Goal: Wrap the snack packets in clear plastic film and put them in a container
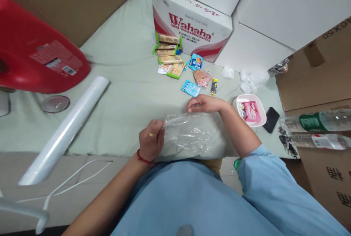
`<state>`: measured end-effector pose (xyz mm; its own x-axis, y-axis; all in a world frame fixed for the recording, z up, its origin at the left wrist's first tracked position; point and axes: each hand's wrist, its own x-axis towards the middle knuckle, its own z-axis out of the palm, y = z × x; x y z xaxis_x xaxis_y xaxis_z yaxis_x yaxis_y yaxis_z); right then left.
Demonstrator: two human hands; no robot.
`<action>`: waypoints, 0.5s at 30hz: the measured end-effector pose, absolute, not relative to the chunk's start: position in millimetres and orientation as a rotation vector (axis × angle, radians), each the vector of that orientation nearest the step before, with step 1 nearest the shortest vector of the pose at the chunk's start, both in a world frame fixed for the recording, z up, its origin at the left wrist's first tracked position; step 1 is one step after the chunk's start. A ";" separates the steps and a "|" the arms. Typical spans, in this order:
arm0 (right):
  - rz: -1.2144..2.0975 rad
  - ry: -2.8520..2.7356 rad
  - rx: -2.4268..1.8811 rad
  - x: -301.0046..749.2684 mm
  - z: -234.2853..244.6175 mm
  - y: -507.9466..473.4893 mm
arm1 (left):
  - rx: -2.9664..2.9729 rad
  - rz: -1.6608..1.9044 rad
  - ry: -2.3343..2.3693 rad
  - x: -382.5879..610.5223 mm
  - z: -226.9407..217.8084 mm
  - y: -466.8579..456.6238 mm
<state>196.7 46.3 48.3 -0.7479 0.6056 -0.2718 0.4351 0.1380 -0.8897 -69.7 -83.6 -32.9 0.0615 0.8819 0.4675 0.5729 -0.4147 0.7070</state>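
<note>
My left hand (150, 140) and my right hand (204, 104) both pinch the top edge of a clear plastic bag (192, 135), which hangs down over my lap. The left hand, with a gold ring and a red wrist string, grips the bag's left corner. The right hand is closed on the bag's far edge. Beyond the hands, small snack packets lie on the pale green cloth (126, 93): wafer packs with green ends (168, 55), two blue sachets (191, 88), a pink packet (202, 78) and a small dark bar (214, 86).
A Wahaha water carton (192, 22) stands at the back. A roll of clear film (65, 130) lies to the left beside a red container (33, 53). A white bowl with a pink packet (251, 111), a black phone (271, 119), water bottles (315, 122) and cardboard boxes are on the right.
</note>
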 end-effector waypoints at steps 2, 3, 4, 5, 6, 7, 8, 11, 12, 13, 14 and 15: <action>1.666 -2.068 -1.113 197.2 39.6 47.1 | 1.878 1.222 1.517 -69.7 -31.3 -82.6; 1.637 -1.970 -1.151 197.7 35.1 47.2 | 1.805 1.175 1.551 -69.6 -29.7 -81.5; 1.601 -1.871 -1.187 198.1 30.5 47.2 | 1.734 1.127 1.586 -69.5 -27.7 -79.9; 1.561 -1.774 -1.221 198.4 25.5 47.3 | 1.672 1.080 1.615 -69.5 -25.4 -77.8; 1.517 -1.685 -1.254 198.6 20.3 47.6 | 1.624 1.036 1.631 -69.8 -22.9 -75.1; 1.469 -1.614 -1.292 198.9 15.1 48.0 | 1.594 0.992 1.637 -70.4 -20.5 -72.0; 1.413 -1.573 -1.336 199.3 9.9 48.8 | 1.577 0.947 1.630 -71.4 -18.2 -68.6; 1.179 -1.622 -1.496 202.1 -3.2 53.0 | 1.535 0.811 1.584 -77.9 -12.5 -57.8; 1.082 -1.662 -1.544 203.5 -6.5 54.9 | 1.518 0.776 1.577 -81.7 -11.1 -54.8; 0.983 -1.697 -1.582 205.0 -9.2 56.9 | 1.505 0.743 1.572 -86.5 -9.8 -52.2; 0.895 -1.726 -1.610 206.4 -11.5 58.9 | 1.500 0.712 1.568 -92.4 -8.9 -50.3; 0.822 -1.749 -1.629 207.7 -13.4 60.6 | 1.502 0.684 1.565 -99.4 -8.3 -49.1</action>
<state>207.7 60.6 -13.4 -0.0625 0.9979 0.0181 0.6233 0.0532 -0.7802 -99.4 -49.1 -8.3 0.0714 0.9777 -0.1975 0.5187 0.1328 0.8446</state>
